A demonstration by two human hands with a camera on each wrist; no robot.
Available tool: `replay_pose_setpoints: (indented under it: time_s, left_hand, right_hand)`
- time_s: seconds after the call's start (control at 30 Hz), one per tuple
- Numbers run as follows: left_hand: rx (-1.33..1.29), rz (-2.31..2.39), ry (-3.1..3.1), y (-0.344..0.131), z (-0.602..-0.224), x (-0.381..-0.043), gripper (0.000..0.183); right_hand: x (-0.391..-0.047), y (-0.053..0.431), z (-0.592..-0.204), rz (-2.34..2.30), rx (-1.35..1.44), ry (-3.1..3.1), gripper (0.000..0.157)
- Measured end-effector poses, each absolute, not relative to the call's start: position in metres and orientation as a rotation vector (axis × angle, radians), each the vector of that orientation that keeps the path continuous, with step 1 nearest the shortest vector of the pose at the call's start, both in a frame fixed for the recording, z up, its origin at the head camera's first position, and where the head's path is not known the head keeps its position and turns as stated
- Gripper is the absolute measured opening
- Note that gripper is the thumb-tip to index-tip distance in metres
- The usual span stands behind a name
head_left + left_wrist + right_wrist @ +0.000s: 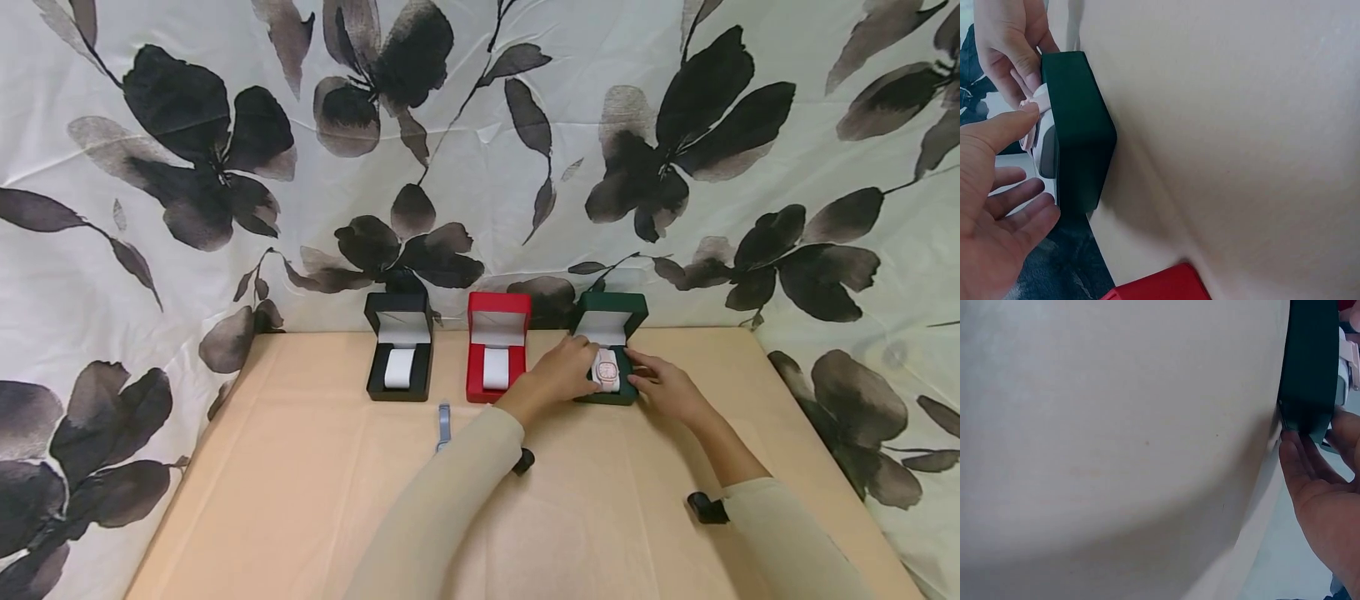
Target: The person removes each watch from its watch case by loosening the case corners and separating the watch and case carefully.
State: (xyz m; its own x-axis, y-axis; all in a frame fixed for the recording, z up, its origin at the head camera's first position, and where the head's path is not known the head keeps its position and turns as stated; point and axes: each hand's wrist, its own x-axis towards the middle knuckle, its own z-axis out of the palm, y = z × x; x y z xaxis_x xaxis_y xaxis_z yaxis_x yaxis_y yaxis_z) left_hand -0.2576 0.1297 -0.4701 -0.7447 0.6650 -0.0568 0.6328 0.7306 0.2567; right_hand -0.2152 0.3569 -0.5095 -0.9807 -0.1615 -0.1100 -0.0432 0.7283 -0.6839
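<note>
The green watch box (pixel 611 303) stands with its lid up at the right of a row of boxes. A pink watch (pixel 606 372) sits on the white cushion in it, face up. My left hand (pixel 558 371) reaches over the box's left side. Its thumb (pixel 1019 125) touches the watch's pink strap, while its other fingers spread loosely beside the box. At the box's right side, my right hand (pixel 667 390) holds the edge, thumb at the rim and fingers (pixel 1300 462) against the outer wall. Part of the watch strap is hidden by the cushion.
Left of the green box stand an open red box (pixel 498 302) and an open black box (pixel 397 302), each holding a white cushion. A blue watch (pixel 444 423) lies in front of them, partly behind my left sleeve. A floral cloth (pixel 525 192) hangs behind the table.
</note>
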Motion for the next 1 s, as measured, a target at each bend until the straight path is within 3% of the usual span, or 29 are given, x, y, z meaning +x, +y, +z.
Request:
replay_pose_setpoints:
  time_s: [0.43, 1.0]
  left_hand:
    - [1.036, 0.253, 2.785, 0.139, -0.474, -0.262, 0.052]
    - [0.770, 0.327, 2.846, 0.154, -0.481, -0.261, 0.042]
  right_hand:
    - [-0.216, 0.353, -0.506, -1.023, -0.148, 2.794, 0.057]
    - [-0.213, 0.356, -0.512, -1.040, -0.161, 2.820, 0.057]
